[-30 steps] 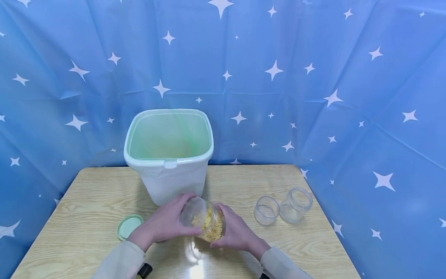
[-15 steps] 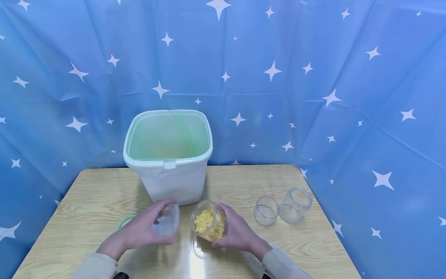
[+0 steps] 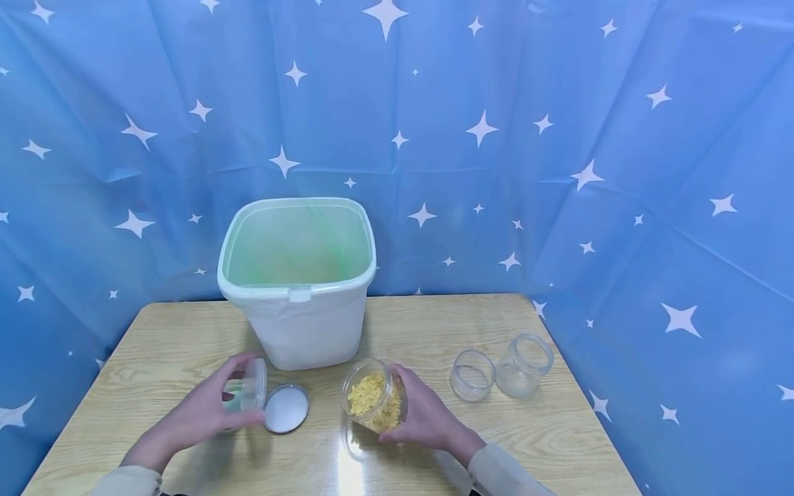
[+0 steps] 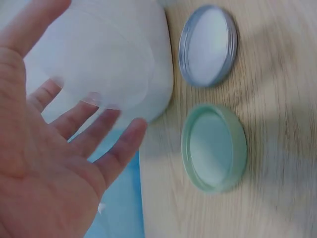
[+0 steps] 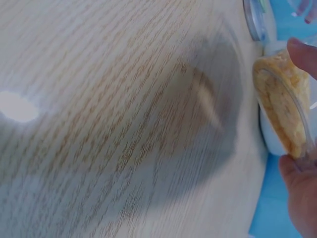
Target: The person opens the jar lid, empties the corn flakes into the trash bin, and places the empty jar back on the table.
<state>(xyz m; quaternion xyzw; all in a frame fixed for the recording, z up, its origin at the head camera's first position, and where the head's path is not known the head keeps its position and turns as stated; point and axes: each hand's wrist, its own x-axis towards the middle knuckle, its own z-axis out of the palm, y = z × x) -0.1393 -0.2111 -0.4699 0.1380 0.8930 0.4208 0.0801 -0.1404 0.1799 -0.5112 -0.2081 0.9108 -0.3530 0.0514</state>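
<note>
My left hand (image 3: 207, 406) holds a clear empty-looking jar (image 3: 253, 386) on its side, fingers spread around it, over the left of the table. In the left wrist view the jar's round clear outline (image 4: 114, 64) shows past the fingertips. My right hand (image 3: 424, 412) grips a clear jar of small yellow pieces (image 3: 369, 394), its mouth tipped up and to the left. The right wrist view shows the underside of this yellow-filled jar (image 5: 282, 104) between thumb and fingers. A silver-rimmed lid (image 3: 287, 408) lies between the hands. A pale green lid (image 4: 213, 148) sits beside it, mostly behind my left hand in the head view.
A white bin (image 3: 310, 334) with a pale green inside stands behind the hands. Two clear jars, a short one (image 3: 473, 375) and a taller one (image 3: 524, 368), stand at the right of the wooden table (image 3: 428, 324). A blue starry curtain (image 3: 434, 172) hangs behind.
My left hand has drawn the clear jar left, away from the mouth of the yellow-filled jar, uncovering the silver-rimmed lid. The right hand has stayed nearly in place with its jar.
</note>
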